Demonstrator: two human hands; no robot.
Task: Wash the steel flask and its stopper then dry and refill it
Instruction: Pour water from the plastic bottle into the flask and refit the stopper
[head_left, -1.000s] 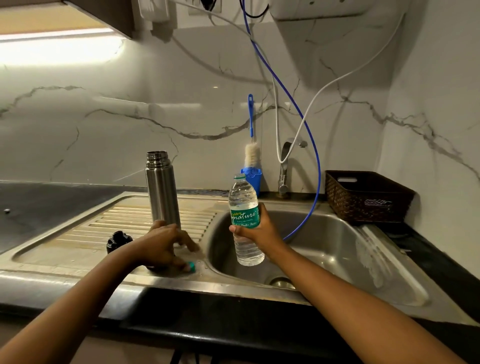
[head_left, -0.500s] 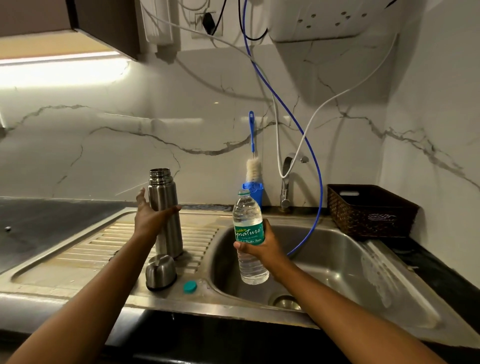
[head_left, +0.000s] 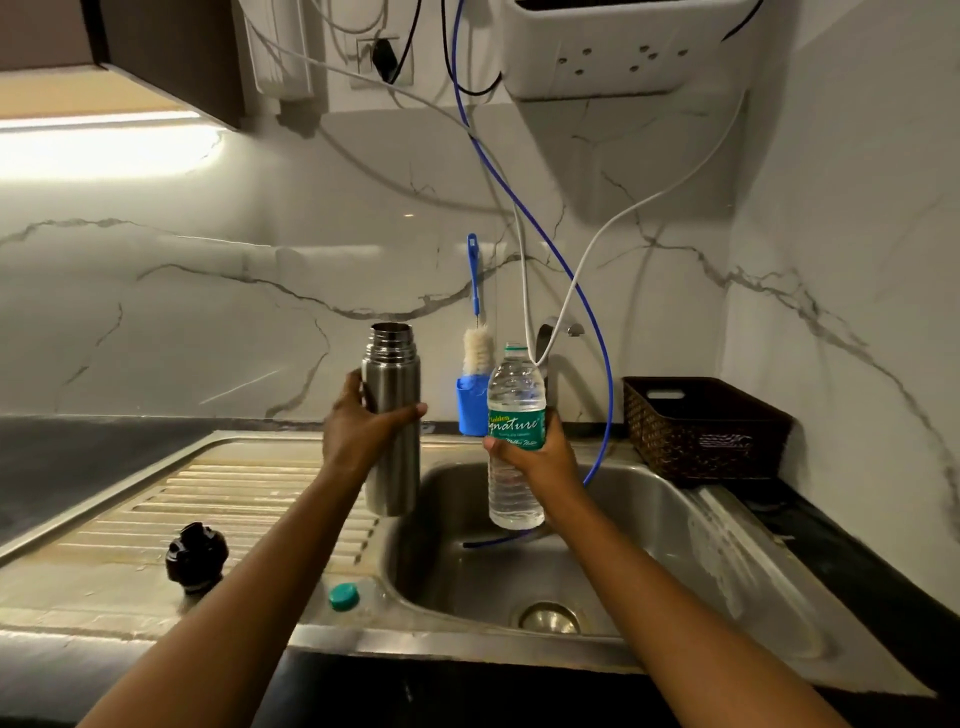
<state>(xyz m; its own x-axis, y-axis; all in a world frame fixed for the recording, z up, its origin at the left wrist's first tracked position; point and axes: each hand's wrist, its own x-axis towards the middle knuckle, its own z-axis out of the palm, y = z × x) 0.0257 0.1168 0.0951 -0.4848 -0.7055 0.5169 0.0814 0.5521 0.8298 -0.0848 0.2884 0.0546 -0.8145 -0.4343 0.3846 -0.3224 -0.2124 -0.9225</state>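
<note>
Flask (head_left: 392, 415) and bottle (head_left: 516, 441) are both lifted, side by side and close but not touching. The flask hangs over the left edge of the sink (head_left: 675, 525), the bottle over the basin. Your left hand (head_left: 358, 431) wraps the flask at mid-body. You hold it upright with the open mouth uppermost, which suits it for taking a pour. Your right hand (head_left: 537, 454) grips the bottle at the lower edge of its green label, also upright.

The bottle's neck is bare. Its teal cap (head_left: 344, 596) lies on the drainboard (head_left: 234, 493) by the basin corner. The black stopper (head_left: 196, 557) sits further left on the same drainboard, well apart from the flask, so the mouth is free.

The bottle holds clear water up to about the shoulder. You cannot see into the flask from this angle. It may be empty, but only the dark rim shows.

You seem to be at the refill. Holding both over the basin means any spill runs to the drain (head_left: 549, 617). The next move calls for tipping the bottle's neck over the flask's narrow mouth, slowly, as the steel could slip if wet.

Behind, a brush (head_left: 477, 348) stands in a blue holder (head_left: 470, 410) beside the tap (head_left: 551, 364). A brown basket (head_left: 701, 431) sits right of the sink, its contents too dim to tell.
</note>
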